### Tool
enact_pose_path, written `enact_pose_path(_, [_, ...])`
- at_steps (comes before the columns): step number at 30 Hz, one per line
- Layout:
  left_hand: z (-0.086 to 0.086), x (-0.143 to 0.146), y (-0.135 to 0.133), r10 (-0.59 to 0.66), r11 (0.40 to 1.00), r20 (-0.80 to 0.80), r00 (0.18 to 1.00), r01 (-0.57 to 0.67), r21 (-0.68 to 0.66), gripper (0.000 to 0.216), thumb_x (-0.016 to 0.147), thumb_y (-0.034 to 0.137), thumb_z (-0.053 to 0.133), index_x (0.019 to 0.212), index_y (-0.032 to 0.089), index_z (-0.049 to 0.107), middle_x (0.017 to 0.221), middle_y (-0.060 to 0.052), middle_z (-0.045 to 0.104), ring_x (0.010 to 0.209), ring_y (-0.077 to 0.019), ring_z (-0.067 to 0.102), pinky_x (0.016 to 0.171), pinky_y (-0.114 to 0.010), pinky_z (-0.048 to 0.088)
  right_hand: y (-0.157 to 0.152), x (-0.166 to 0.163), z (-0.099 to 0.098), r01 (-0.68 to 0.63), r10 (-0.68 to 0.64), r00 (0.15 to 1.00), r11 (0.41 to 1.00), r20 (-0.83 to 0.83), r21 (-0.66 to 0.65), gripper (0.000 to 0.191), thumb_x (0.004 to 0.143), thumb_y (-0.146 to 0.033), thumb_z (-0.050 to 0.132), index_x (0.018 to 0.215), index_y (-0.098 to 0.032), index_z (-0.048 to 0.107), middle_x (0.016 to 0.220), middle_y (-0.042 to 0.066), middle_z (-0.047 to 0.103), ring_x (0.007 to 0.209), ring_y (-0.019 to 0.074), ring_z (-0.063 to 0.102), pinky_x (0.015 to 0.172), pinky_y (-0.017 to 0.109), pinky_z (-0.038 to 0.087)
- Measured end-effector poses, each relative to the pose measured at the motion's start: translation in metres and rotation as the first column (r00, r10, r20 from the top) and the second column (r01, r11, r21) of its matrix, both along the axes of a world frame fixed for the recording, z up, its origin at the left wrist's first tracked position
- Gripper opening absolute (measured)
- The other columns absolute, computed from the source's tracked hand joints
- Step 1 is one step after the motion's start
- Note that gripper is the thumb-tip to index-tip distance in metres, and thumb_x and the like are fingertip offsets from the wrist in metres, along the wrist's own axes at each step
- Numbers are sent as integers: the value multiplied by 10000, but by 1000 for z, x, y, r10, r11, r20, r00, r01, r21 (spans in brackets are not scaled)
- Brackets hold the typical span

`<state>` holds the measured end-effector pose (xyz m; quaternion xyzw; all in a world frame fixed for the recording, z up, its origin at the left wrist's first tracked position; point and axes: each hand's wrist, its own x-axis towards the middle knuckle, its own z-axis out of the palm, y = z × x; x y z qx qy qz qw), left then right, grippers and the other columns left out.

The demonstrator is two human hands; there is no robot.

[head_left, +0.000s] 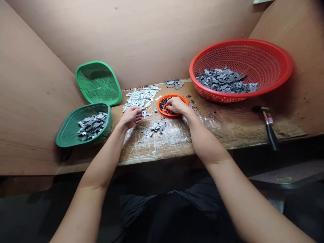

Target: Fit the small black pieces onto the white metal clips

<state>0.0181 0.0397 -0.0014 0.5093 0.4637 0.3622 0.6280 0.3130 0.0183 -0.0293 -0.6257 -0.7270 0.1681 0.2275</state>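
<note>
My left hand (130, 117) pinches a small flat metal plate (146, 114) by its end, just in front of a pile of light flat metal plates (141, 97). My right hand (177, 105) reaches into a shallow orange dish (170, 115) of small black parts (164, 102). Its fingertips are drawn together among the black parts, and what they grip is too small to make out. Nearer to me, a small cluster of grey metal plates (157, 127) lies on the cardboard-covered bench (172, 141).
A large red basket (270, 76) of grey metal plates stands at the right. Two green baskets are at the left: a darker one (68, 136) holding plates and a brighter one (101, 84) leaning behind it. A black-handled tool (271, 135) lies near the right front edge.
</note>
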Motion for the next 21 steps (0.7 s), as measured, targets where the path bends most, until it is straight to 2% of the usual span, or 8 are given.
enact_pose_path(4, [-8,5,15,-55,998,20,998,55,-17,226,804,130,819,835,192,605,608,54,615,441,-47,453,511,-182,463,-3,-1,2,50,-49,998,998,-33,29,282,848,-92,661,1025,-136,876,960,115,834,864,228,709,829,331,507])
enact_pose_path(7, [-15,10,18,-71,997,64,995,72,-19,208,797,117,823,807,180,625,587,59,591,453,-52,496,546,-203,522,-7,-11,7,69,-55,981,995,-187,70,208,841,-164,682,935,-148,867,886,88,810,790,204,678,797,335,507])
enact_pose_path(9, [-19,14,17,-40,999,112,993,41,-7,202,799,125,837,792,170,640,633,34,634,499,-64,570,595,-229,574,-12,-25,11,13,15,938,997,-346,80,187,873,-284,715,894,-165,858,881,74,801,770,189,657,765,327,507])
enact_pose_path(11, [-23,18,15,3,1000,165,986,-2,-7,204,805,141,844,779,165,643,694,0,688,545,-87,638,608,-245,589,-18,-43,12,-85,92,874,996,-478,36,263,878,-421,750,881,-179,854,818,50,776,709,172,618,694,314,490])
enact_pose_path(14, [-25,21,10,39,999,219,975,-35,-22,181,808,170,839,795,161,658,762,-50,753,582,-122,691,526,-212,516,-26,-71,8,-130,123,816,991,-564,29,324,832,-505,800,875,-188,855,749,30,751,673,168,591,646,304,462])
enact_pose_path(18, [-27,20,4,51,999,282,958,-45,-28,168,775,197,839,776,151,677,791,-76,780,602,-124,698,426,-163,329,-29,-90,2,27,6,813,998,-582,48,322,796,-527,796,829,-208,827,794,52,784,732,206,643,720,337,494])
enact_pose_path(21, [-28,20,2,88,996,303,949,-78,-46,194,744,219,857,758,151,676,785,-69,771,611,-138,715,408,-172,293,-31,-90,1,39,-31,832,999,-553,4,326,802,-530,785,828,-207,814,764,44,768,701,200,625,705,335,481])
